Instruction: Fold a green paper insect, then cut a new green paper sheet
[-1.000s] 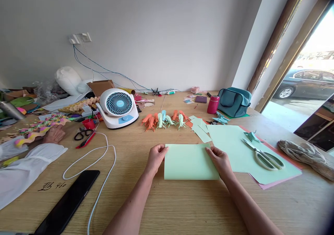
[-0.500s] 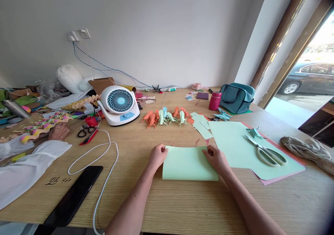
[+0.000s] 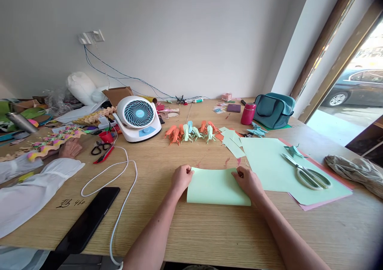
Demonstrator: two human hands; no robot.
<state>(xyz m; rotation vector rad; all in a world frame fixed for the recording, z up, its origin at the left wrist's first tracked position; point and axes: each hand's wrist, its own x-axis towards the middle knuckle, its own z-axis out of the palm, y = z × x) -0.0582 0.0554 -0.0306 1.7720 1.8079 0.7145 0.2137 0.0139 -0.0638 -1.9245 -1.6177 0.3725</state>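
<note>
Pale green rectangular paper sheet (image 3: 218,187): between my hands over the brown wooden tabletop (image 3: 215,234), its near side curved round; I judge it light, springy, easily creased, best held by the far corners.
My grip: left hand (image 3: 181,179) pinches the far left corner, right hand (image 3: 249,180) the far right.
Beyond: orange, green and blue folded-paper figures (image 3: 186,132).

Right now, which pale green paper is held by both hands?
The bent sheet between the left hand and right hand, pinched near its far corners. The large sheet under the scissors and smaller pieces beside it lie unheld.
</note>
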